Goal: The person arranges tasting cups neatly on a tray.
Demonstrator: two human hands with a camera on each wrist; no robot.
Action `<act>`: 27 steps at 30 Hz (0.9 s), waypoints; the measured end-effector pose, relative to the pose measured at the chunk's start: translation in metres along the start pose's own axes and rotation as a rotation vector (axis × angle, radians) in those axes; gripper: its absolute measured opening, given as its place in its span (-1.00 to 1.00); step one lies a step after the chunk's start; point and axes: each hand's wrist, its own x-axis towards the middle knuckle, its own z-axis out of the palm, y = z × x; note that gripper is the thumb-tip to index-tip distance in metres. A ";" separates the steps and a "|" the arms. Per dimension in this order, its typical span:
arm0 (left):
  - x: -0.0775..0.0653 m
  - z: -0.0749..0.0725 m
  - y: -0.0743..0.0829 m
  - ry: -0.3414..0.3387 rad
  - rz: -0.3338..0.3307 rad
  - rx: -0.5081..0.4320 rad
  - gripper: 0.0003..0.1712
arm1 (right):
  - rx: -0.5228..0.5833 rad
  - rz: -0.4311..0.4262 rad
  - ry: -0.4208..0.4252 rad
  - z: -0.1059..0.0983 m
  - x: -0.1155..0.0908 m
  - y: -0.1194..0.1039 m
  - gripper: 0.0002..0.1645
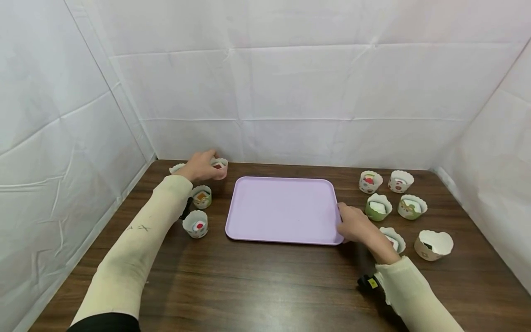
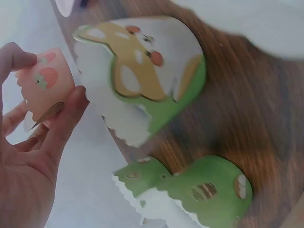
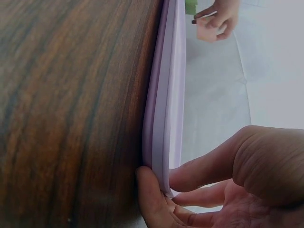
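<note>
My left hand [image 1: 201,167] grips a pink paper baking cup [image 2: 47,78] with strawberry prints, thumb and fingers on its sides, at the table's back left. In the head view a small dark red piece shows inside that cup. Close by in the left wrist view are a green cup with a dog print [image 2: 156,59] and another green cup [image 2: 213,185]. My right hand [image 1: 354,224] pinches the right edge of a flat lilac tray [image 1: 286,210], thumb over the rim and fingers below, as the right wrist view shows. The tray's surface is bare.
On the left stand a cup with an orange-brown filling [image 1: 201,197] and a white one with a red dot [image 1: 196,224]. Several filled paper cups, among them a green one [image 1: 378,207], stand right of the tray. White cloth walls [image 1: 290,92] enclose the wooden table [image 1: 249,281].
</note>
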 end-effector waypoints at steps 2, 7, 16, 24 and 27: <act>0.001 0.000 0.001 0.010 0.007 -0.011 -0.32 | 0.004 -0.002 0.001 0.000 0.000 0.000 -0.25; 0.004 -0.001 0.007 0.022 0.022 -0.045 -0.28 | 0.018 -0.010 0.003 -0.001 0.000 -0.001 -0.25; 0.009 0.006 0.028 0.032 0.102 -0.028 -0.35 | 0.027 -0.009 0.003 0.000 0.000 0.001 -0.25; 0.018 0.019 0.047 -0.070 0.128 0.017 -0.35 | 0.049 -0.005 0.008 0.002 0.001 0.001 -0.26; 0.019 0.023 0.050 -0.107 0.133 0.026 -0.30 | 0.052 -0.001 0.002 0.002 0.001 0.000 -0.25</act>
